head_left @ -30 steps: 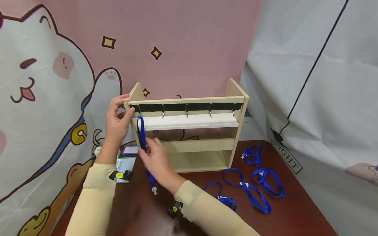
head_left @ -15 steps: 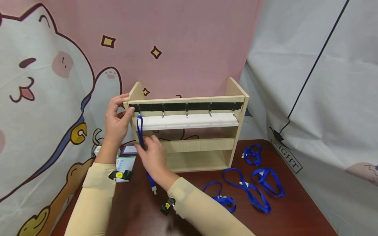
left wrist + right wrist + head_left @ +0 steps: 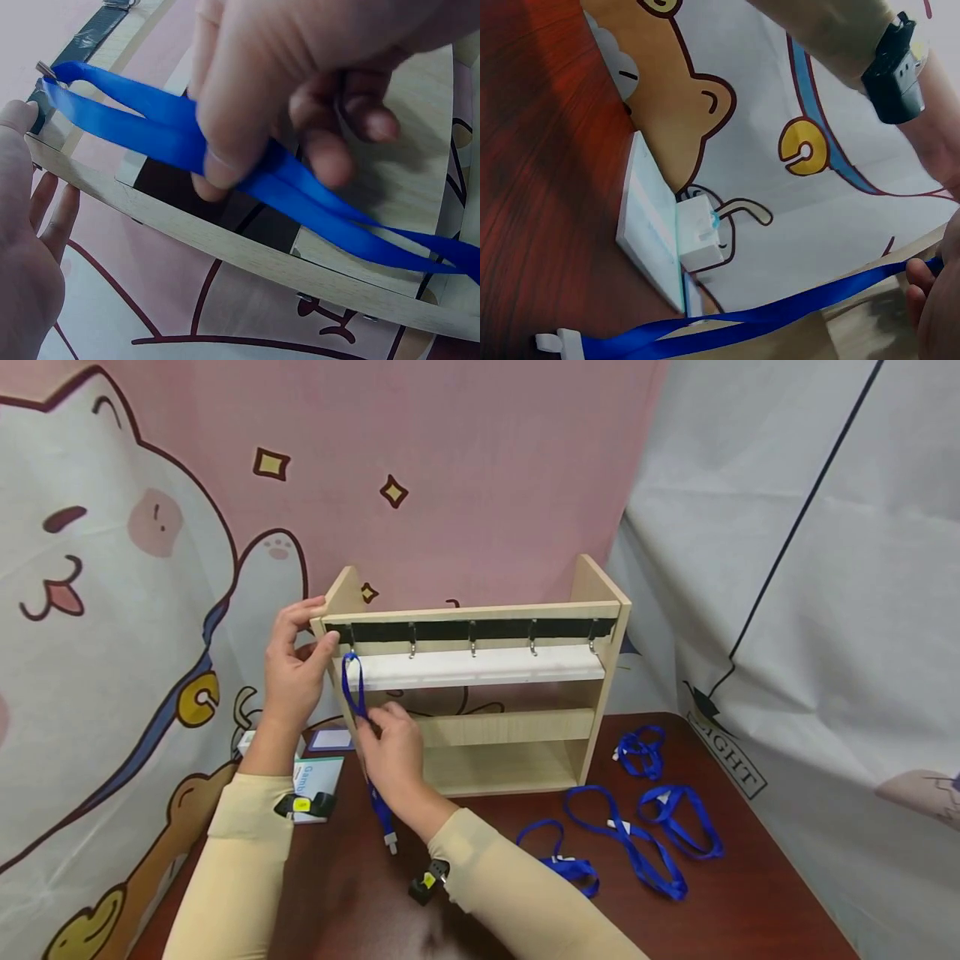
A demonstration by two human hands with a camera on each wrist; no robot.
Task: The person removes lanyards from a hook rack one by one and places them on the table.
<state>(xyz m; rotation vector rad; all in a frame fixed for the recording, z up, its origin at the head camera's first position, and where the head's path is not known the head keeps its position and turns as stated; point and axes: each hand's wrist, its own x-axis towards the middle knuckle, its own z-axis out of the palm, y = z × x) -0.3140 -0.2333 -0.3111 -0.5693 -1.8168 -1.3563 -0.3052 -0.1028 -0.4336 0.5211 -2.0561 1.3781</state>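
A blue lanyard (image 3: 127,139) hangs in a loop from the leftmost metal hook (image 3: 46,71) of a small wooden rack (image 3: 517,728). My right hand (image 3: 393,752) pinches its strap partway down, thumb in front and fingers behind, in front of the rack's left side. Below that hand the strap runs down to a white clip (image 3: 561,343) at its end. My left hand (image 3: 295,672) holds the rack's upper left corner, with the thumb on the front and the fingers at the side panel.
Several blue lanyards (image 3: 637,852) lie on the dark red table (image 3: 735,910) at the right. Left of the rack are a white-and-teal box (image 3: 321,777), a blue-edged card (image 3: 332,740) and a small white box (image 3: 699,234). Several more hooks (image 3: 473,647) line the rack's black strip.
My right hand has shifted slightly left along with the strap, and the lanyard's upper loop has spread wider below the hook. The left hand stays on the rack's corner.
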